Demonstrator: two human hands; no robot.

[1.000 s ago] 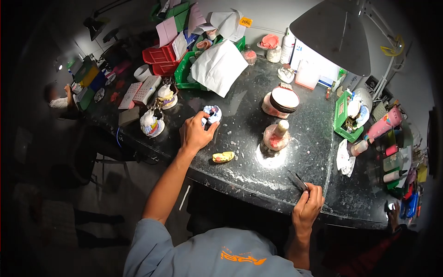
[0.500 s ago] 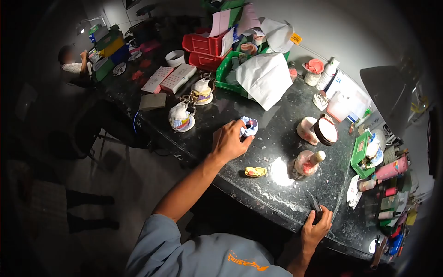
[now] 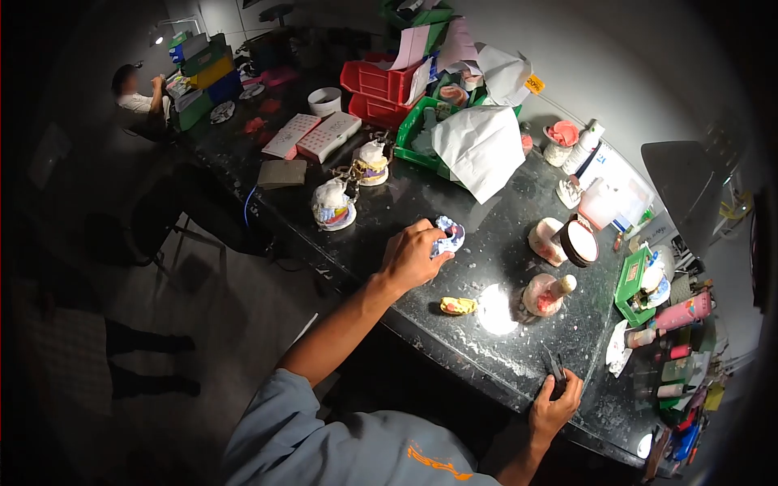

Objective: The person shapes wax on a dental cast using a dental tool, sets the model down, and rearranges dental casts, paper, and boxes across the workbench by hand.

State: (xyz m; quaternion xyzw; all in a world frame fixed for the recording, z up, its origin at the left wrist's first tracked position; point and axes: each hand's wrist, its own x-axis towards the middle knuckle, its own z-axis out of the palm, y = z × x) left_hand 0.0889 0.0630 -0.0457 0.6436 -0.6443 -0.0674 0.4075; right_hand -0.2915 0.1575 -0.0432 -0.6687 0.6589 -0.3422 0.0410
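My left hand point(image 3: 412, 257) is closed around the near side of a blue-and-white dental cast point(image 3: 449, 235), thumb and fingers on its edge. The cast is at the bench top, and my fingers hide part of it. Just nearer to me lies a small yellow piece with a pinkish spot point(image 3: 459, 306). At the bench's front edge, my right hand point(image 3: 557, 405) grips a dark tool with a slim pointed end point(image 3: 556, 374); its exact kind is unclear. The tip points away from me, over the bench.
Two mounted dental models point(image 3: 334, 206) stand at left on the dark bench point(image 3: 389, 211). Red bins point(image 3: 381, 81) and a green bin point(image 3: 415, 134) are behind. A pot with a brush-like handle point(image 3: 545, 295) and a round white-topped container point(image 3: 579, 245) stand right. Another person point(image 3: 142, 99) sits far left.
The whole view has shifted slightly, with bench items appearing a little further right and lower. My left hand stays on the cast, and my right hand keeps the dark tool.
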